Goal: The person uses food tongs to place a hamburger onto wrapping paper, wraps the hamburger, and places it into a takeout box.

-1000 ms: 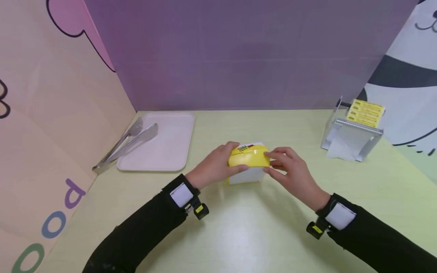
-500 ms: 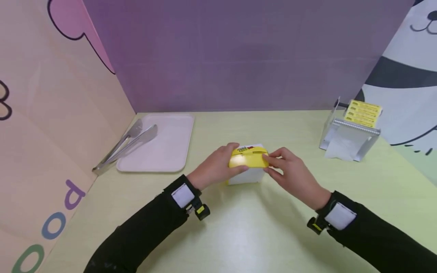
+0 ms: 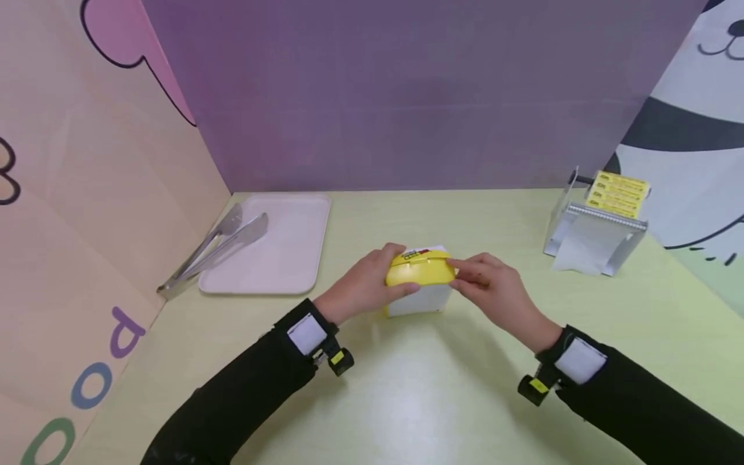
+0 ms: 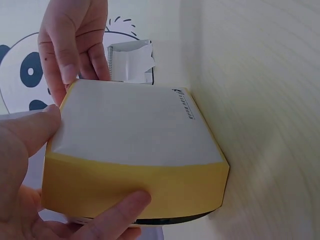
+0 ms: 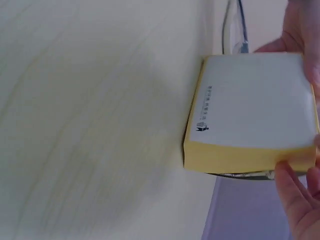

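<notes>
A white and yellow paper carton (image 3: 420, 301) stands upright on the table, its curved yellow top (image 3: 421, 270) bearing dark and red print. My left hand (image 3: 367, 283) grips it from the left, thumb across the near side and fingers reaching behind. At the upper right corner, my right hand (image 3: 494, 287) pinches the yellow edge between thumb and forefinger. In the left wrist view, the carton's white face (image 4: 130, 125) with small black print shows close up, the left fingers against its yellow side. Right fingers (image 5: 295, 200) touch the yellow side in the right wrist view.
A pale tray (image 3: 290, 245) lies at the back left, with metal tongs (image 3: 215, 248) resting partly over its edge. A metal napkin holder (image 3: 599, 236) with white paper and yellow packets (image 3: 619, 194) stands at the back right. Walls border the table (image 3: 395, 400).
The right thumb and forefinger have shifted along the corner and drawn closer together. The seam across the yellow top looks straighter. The left hand keeps its hold and the carton stays in place.
</notes>
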Tool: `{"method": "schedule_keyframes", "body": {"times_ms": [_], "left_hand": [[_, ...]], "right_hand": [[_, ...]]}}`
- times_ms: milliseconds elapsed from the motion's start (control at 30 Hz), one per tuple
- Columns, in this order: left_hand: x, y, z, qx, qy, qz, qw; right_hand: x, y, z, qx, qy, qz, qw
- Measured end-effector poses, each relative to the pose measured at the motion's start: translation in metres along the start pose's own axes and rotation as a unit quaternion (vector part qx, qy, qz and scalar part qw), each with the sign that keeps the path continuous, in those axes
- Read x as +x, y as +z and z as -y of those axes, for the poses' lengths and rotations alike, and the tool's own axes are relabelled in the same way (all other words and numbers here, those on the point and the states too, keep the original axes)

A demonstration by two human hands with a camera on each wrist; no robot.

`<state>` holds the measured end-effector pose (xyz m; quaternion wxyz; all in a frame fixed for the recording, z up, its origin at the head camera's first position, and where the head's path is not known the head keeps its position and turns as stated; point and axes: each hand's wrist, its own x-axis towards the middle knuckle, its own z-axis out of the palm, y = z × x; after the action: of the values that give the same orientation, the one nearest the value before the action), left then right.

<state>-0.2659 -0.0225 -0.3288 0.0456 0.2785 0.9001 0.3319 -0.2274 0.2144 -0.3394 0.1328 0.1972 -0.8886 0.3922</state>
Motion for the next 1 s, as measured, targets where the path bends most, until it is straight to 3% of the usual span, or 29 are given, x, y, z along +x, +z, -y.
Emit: {"method": "schedule_keyframes", "body": {"times_ms": [67, 133, 200, 267, 400, 467, 567, 700, 833, 933, 1000], "left_hand": [[0.0, 0.0, 0.0, -0.001, -0.002, -0.001, 1.0], [0.0, 0.0, 0.001, 0.001, -0.002, -0.002, 1.0], [0.001, 0.0, 0.002, 0.009, -0.001, -0.003, 1.0], [0.001, 0.001, 0.004, 0.029, 0.008, -0.001, 0.9996], [0.0, 0.002, 0.004, 0.062, 0.02, 0.012, 0.9978], [-0.002, 0.002, 0.003, 0.072, 0.02, 0.019, 0.9971], [-0.003, 0.002, 0.003, 0.076, 0.012, 0.024, 0.9968], [-0.004, 0.002, 0.003, 0.081, 0.011, 0.024, 0.9963], [-0.002, 0.003, 0.003, 0.076, 0.017, 0.019, 0.9968], [-0.001, 0.003, 0.004, 0.039, 0.006, 0.005, 0.9992], [-0.002, 0.001, 0.006, 0.018, -0.014, -0.007, 0.9997]], "right_hand": [[0.003, -0.005, -0.001, 0.036, 0.05, 0.023, 0.9978], [0.007, -0.01, -0.002, 0.077, 0.107, 0.053, 0.9898], [0.012, -0.011, -0.003, 0.092, 0.136, 0.078, 0.9833], [0.017, -0.009, -0.004, 0.079, 0.118, 0.093, 0.9855], [0.021, -0.002, -0.004, -0.02, 0.001, 0.091, 0.9957], [0.02, 0.001, -0.004, -0.065, -0.055, 0.081, 0.9931], [0.017, 0.003, -0.004, -0.097, -0.097, 0.078, 0.9874], [0.015, 0.004, -0.005, -0.11, -0.111, 0.077, 0.9847], [0.015, 0.004, -0.007, -0.09, -0.095, 0.079, 0.9883], [0.016, 0.002, -0.008, -0.057, -0.047, 0.086, 0.9936], [0.019, -0.001, -0.008, -0.031, 0.008, 0.088, 0.9956]]}}
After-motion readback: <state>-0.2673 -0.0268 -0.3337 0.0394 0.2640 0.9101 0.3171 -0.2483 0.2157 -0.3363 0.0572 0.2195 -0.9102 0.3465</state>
